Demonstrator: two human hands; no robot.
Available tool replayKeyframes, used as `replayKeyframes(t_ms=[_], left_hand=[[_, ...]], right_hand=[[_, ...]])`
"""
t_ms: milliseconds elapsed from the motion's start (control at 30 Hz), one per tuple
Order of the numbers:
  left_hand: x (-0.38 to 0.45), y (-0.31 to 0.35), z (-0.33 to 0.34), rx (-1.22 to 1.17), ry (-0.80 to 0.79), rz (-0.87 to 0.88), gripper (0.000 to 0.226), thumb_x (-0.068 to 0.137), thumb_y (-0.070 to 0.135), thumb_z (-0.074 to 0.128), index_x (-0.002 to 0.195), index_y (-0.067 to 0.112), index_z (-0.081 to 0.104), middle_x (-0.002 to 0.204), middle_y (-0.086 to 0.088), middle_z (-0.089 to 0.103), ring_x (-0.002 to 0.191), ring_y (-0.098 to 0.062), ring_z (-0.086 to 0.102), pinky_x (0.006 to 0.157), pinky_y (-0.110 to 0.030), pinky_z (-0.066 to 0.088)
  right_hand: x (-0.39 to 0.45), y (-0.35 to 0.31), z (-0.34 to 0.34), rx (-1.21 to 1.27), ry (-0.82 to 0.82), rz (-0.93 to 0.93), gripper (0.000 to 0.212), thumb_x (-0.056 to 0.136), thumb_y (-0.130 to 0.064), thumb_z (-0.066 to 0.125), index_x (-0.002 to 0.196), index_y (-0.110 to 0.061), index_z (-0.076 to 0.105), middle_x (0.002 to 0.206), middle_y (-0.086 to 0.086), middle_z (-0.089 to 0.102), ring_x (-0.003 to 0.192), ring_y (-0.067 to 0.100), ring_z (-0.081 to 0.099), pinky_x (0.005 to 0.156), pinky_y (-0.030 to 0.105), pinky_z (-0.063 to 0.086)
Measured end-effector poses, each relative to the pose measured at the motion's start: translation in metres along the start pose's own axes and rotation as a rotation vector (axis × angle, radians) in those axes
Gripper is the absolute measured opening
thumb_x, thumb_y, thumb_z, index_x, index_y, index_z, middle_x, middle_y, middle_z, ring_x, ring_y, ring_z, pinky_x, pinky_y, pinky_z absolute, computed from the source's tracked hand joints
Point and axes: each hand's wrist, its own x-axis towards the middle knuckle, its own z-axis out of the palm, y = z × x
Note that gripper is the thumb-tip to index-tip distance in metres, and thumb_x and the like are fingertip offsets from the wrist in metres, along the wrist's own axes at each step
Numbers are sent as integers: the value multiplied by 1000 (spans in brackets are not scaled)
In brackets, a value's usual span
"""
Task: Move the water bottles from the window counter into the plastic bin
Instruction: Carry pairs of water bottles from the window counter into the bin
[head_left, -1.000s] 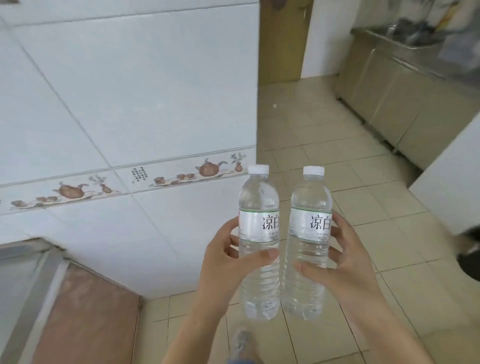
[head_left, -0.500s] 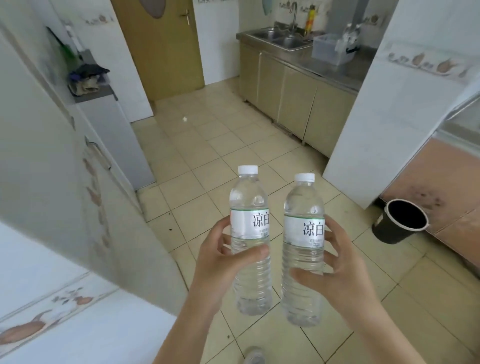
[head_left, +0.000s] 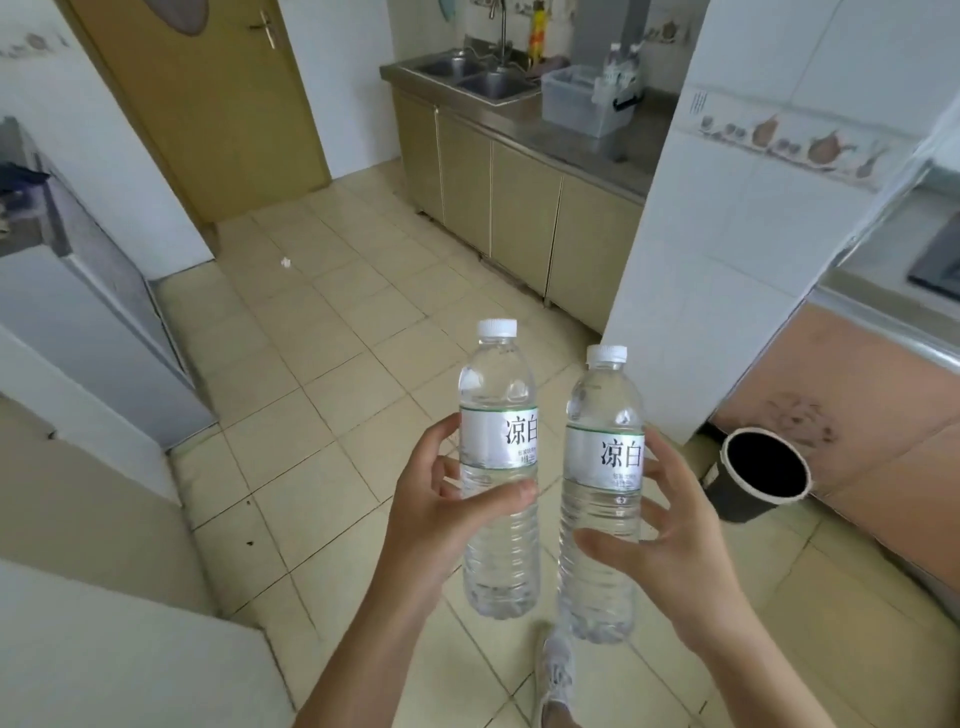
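I hold two clear water bottles upright in front of me, each with a white cap and a white label. My left hand (head_left: 441, 512) grips the left bottle (head_left: 497, 410) around its middle. My right hand (head_left: 670, 535) grips the right bottle (head_left: 605, 426) the same way. The two bottles stand close together without touching. Far ahead on the steel counter sits a clear plastic bin (head_left: 574, 106) with a few bottles (head_left: 621, 70) standing at its right end.
A double sink (head_left: 480, 78) lies left of the bin above tan cabinets (head_left: 519, 208). A white tiled wall end (head_left: 727, 223) juts out at right, with a black bucket (head_left: 756, 478) on the floor at its foot. A wooden door (head_left: 208, 98) is at the back left. Tiled floor stretches ahead.
My view has swung from a tiled wall round to the kitchen, and the sink counter and bin now show larger. Both bottles stay gripped upright in my hands.
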Motion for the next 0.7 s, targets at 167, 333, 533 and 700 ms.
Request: replayKeyframes(t_ms=[167,333,533,700], left_hand=[[82,28,45,-10,15,13,78,41,45,90,113,56,59,97,-14,68,68,-3,60,61,-20,48],[164,51,71,-18,35,5,81,39,45,90,114,55,59,89,-7,68,62,0,59,54,-13,45],[280,69,89,15,38,-14,81,38,49,91,111,60,57,96,-9,72,67,-2,61,60,-20,47],[388,92,97,31,8,-37,74,37,51,90,101,67,56,93,-5,73,65,-1,60,64,-25,47]], right_hand=[[101,-11,-31,-6,-44,-8,100,35,-36,88,123,-59,45,109,-29,59,101,0,65,74,31,54],[192,-18,-43,-6,-74,-4,99,37,-33,88,122,-60,46,114,-27,58,101,0,64,75,33,55],[310,-19,-38,-23,-73,-18,99,37,-35,88,122,-61,45,118,-24,58,101,2,65,72,31,56],[416,-26,-30,-46,-44,-21,96,50,-12,92,118,-63,46,113,-26,59,103,2,65,77,38,56]])
